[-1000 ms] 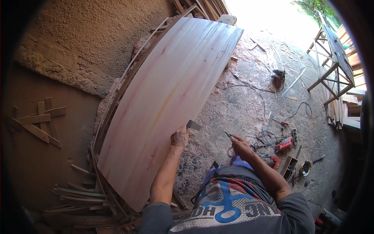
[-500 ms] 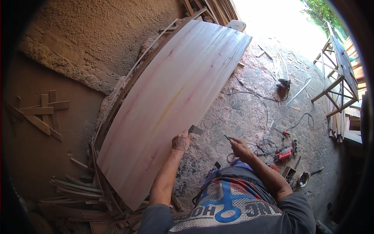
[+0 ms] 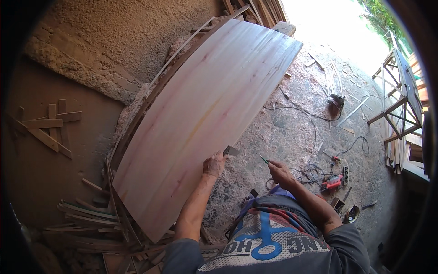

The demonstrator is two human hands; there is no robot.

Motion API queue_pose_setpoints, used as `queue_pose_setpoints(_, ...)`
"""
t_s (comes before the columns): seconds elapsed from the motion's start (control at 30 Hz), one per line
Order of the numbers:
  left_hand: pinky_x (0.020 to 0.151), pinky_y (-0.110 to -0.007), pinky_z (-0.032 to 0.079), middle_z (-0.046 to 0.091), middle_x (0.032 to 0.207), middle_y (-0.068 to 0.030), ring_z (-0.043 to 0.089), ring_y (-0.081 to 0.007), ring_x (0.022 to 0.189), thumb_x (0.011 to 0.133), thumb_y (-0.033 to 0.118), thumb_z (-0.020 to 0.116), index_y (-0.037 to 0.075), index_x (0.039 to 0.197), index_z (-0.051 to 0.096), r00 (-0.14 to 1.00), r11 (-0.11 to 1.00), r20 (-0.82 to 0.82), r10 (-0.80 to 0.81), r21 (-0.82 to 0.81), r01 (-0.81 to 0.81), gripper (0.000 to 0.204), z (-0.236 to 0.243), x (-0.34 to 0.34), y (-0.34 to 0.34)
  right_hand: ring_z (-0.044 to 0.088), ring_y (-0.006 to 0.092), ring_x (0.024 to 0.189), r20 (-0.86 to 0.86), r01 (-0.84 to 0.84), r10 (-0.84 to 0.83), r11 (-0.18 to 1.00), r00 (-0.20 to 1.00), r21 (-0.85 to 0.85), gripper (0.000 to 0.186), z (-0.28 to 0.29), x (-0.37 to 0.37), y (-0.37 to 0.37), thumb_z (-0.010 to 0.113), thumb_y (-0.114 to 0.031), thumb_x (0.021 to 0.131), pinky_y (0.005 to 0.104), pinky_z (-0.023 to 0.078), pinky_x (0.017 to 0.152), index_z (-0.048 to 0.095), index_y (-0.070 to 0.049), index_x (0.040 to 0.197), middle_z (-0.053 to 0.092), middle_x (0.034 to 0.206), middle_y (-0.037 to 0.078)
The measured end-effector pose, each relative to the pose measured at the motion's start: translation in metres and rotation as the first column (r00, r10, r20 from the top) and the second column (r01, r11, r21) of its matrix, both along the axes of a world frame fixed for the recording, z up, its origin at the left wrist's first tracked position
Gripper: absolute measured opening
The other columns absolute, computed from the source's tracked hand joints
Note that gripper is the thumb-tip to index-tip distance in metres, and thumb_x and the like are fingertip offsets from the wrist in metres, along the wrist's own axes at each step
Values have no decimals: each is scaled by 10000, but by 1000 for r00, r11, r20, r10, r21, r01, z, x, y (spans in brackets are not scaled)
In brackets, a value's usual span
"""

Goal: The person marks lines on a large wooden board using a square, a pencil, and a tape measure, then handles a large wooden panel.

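A long pale wooden panel (image 3: 196,128) with pink streaks lies at a slant in front of me. My left hand (image 3: 213,165) grips a small dark grey square-edged tool (image 3: 231,150) at the panel's right edge, with the grey part sticking out past that edge. Just to the right, off the panel, my right hand (image 3: 280,172) holds a thin green pencil (image 3: 265,160), its tip pointing up and left toward the grey tool.
Corded power tools (image 3: 334,181) and a dark tool (image 3: 336,102) lie on the debris-strewn floor (image 3: 296,128). A wooden trestle frame (image 3: 394,105) stands at right. Loose slats (image 3: 91,219) pile at lower left; more boards (image 3: 255,11) stand behind the panel beside a rough wall (image 3: 100,41).
My view has shifted, so the panel and floor sit further right in the picture. My left hand has moved slightly right with the grey tool, staying at the panel's edge.
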State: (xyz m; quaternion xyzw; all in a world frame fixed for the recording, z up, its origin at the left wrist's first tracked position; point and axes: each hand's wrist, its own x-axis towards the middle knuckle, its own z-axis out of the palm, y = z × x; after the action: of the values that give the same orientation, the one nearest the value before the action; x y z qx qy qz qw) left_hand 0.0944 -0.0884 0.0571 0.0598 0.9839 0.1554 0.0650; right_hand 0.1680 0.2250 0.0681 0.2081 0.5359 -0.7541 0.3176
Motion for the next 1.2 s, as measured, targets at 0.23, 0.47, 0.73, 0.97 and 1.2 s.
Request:
queue_pose_setpoints(0.23, 830, -465, 546, 649, 1142, -176, 653, -350, 1011, 985, 382, 504, 38, 1157, 602, 996, 996, 65, -54, -71, 59, 397, 6, -3, 4, 323, 39, 474, -9, -44, 44, 998, 999, 44, 411, -2, -15, -5, 522, -276, 1022, 237, 263, 404, 526, -66, 1374, 365, 630, -84)
queue_pose_setpoints(0.47, 772, -470, 555, 648, 1037, -150, 664, -343, 944, 973, 345, 529, 55, 1050, 586, 999, 993, 11, -45, -106, 46, 306, 13, 2, 9, 341, 46, 482, -59, -147, 145, 989, 988, -17, 430, -13, -33, -19, 506, -308, 1020, 235, 276, 407, 526, -74, 1380, 374, 635, -74)
queue_pose_setpoints(0.73, 726, -485, 560, 642, 995, -149, 666, -361, 911, 937, 299, 576, 74, 999, 569, 999, 994, -31, -26, -103, 23, 234, 7, 3, 9, 337, 73, 454, -38, -249, 255, 961, 966, 123, 404, -17, -76, -67, 476, -293, 1010, 281, 283, 381, 559, -55, 1326, 385, 612, -53)
queue_pose_setpoints(0.97, 710, -497, 559, 641, 1002, -148, 665, -361, 917, 928, 275, 569, 85, 1008, 557, 999, 994, -46, -14, -109, 9, 206, 2, 5, 5, 360, 83, 458, -18, -288, 291, 952, 957, 101, 378, -21, -94, -93, 493, -287, 1007, 278, 302, 385, 578, -66, 1302, 405, 630, -44)
queue_pose_setpoints(1.2, 713, -510, 558, 633, 1009, -145, 665, -357, 917, 923, 254, 570, 92, 1010, 557, 998, 992, -56, -27, -123, 20, 184, -1, 2, 10, 344, 62, 441, 24, -273, 272, 960, 962, 55, 374, -3, -98, -90, 509, -282, 1017, 255, 286, 383, 557, -63, 1317, 388, 607, -66)
